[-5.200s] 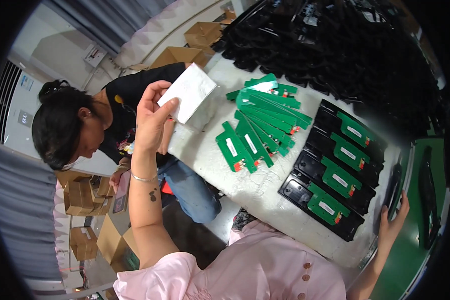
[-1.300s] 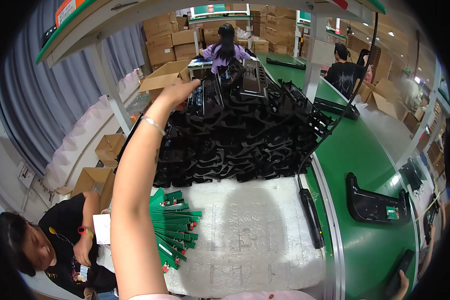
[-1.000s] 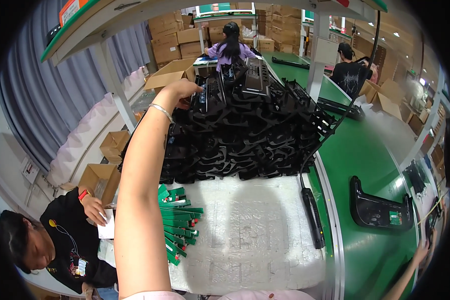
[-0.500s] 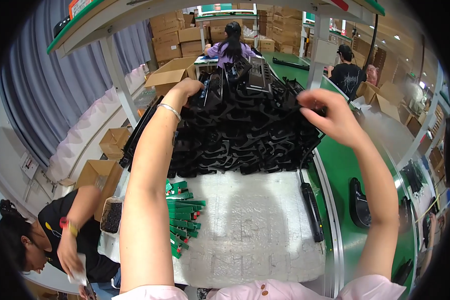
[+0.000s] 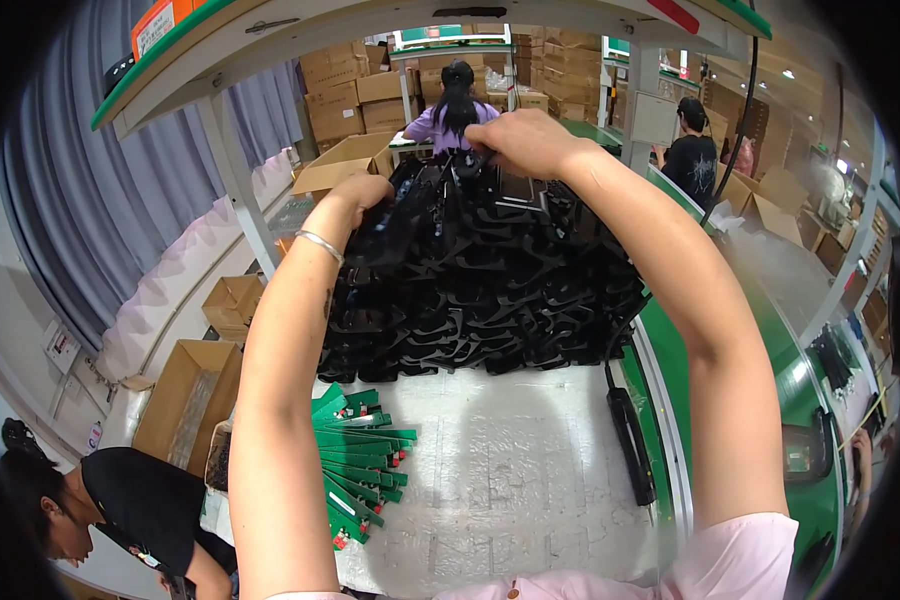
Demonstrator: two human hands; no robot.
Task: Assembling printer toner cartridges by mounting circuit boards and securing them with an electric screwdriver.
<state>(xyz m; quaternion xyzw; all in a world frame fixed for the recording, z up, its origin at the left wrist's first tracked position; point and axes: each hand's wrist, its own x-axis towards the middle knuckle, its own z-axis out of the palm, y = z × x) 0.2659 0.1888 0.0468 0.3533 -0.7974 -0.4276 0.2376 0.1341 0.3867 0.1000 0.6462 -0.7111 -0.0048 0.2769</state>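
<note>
A wide pile of black plastic housings (image 5: 470, 290) is stacked across the far half of the white work surface (image 5: 510, 470). At the pile's back left corner, my left hand (image 5: 368, 192) curls round the edge of a black plastic housing (image 5: 400, 215), its fingertips partly hidden. My right hand (image 5: 530, 142) reaches over the top of the pile, fingers and thumb pinched on a dark plastic part beside a rectangular framed housing (image 5: 522, 192). Fanned out by my left forearm lie several narrow green circuit boards (image 5: 365, 455) with small red and white pieces.
A black handheld electric screwdriver (image 5: 630, 445) with a cord lies at the right edge. Beyond it runs a green conveyor belt (image 5: 670, 350) with a metal rail. Cardboard boxes (image 5: 185, 400) stand at left. A co-worker (image 5: 150, 510) bends at lower left; others work farther back.
My right hand has swung left and forward from the pile's right side onto its top. My left hand has shifted slightly left and down. The lower-left co-worker's raised arm has dropped.
</note>
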